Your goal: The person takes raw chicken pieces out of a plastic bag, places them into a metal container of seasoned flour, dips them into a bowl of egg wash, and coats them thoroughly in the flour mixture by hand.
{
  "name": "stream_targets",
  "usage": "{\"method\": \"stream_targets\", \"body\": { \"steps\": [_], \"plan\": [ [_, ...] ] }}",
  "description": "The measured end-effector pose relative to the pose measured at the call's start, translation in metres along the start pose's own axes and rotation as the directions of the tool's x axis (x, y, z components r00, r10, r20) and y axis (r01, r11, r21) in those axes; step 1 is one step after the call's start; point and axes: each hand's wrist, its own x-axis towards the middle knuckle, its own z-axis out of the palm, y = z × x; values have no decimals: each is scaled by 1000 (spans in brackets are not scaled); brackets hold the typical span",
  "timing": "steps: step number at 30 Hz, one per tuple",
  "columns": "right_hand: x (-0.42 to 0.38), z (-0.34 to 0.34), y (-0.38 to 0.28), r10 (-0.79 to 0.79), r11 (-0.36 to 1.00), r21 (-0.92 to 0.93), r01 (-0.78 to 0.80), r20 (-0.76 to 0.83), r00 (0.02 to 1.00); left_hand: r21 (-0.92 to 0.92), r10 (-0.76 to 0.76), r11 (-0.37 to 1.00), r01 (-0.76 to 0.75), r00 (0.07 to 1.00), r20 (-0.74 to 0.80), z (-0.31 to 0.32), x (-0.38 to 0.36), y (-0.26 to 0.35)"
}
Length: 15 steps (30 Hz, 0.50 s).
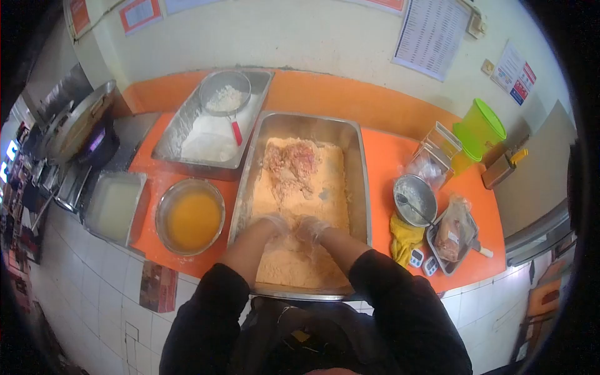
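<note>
Both my hands wear clear plastic gloves dusted with flour, low in a deep steel tray [362, 162] of orange-tinted breading flour [331, 206]. My left hand [274, 226] and my right hand [310, 230] are close together, a small gap between them, with flour around them. Their fingers are sunk in or blurred against the flour, so I cannot make out their shape or whether anything is in them. Just beyond my hands, coated pieces of raw meat [294, 164], probably chicken, lie heaped on the flour.
Left are a bowl of orange liquid [190, 217], a pan of cloudy liquid [114, 206] and a tray of white flour [187, 119] with a sieve [225, 94]. Right are a metal bowl [415, 199], yellow cloth [406, 239], timers [416, 257], bagged meat [451, 234] and green containers [478, 131].
</note>
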Motion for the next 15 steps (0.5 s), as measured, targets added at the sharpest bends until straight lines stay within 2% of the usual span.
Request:
{"method": "stream_targets", "body": {
  "steps": [3,6,9,12,15],
  "plan": [
    [14,18,2,4,990,-140,-1,22,1000,-10,-28,1000,26,973,-231,4,-8,9],
    [13,25,1,-74,976,-209,64,-37,997,343,116,935,-86,991,-68,2,-1,10],
    [6,17,-13,47,982,-188,-33,72,996,258,53,966,-20,991,-122,11,7,6],
    [-12,-4,-32,-55,947,-308,87,111,992,140,39,990,11,935,-352,27,16,6],
    [-6,16,-30,67,987,-141,-73,-49,997,137,-74,983,120,951,-301,24,10,17]
  ]
}}
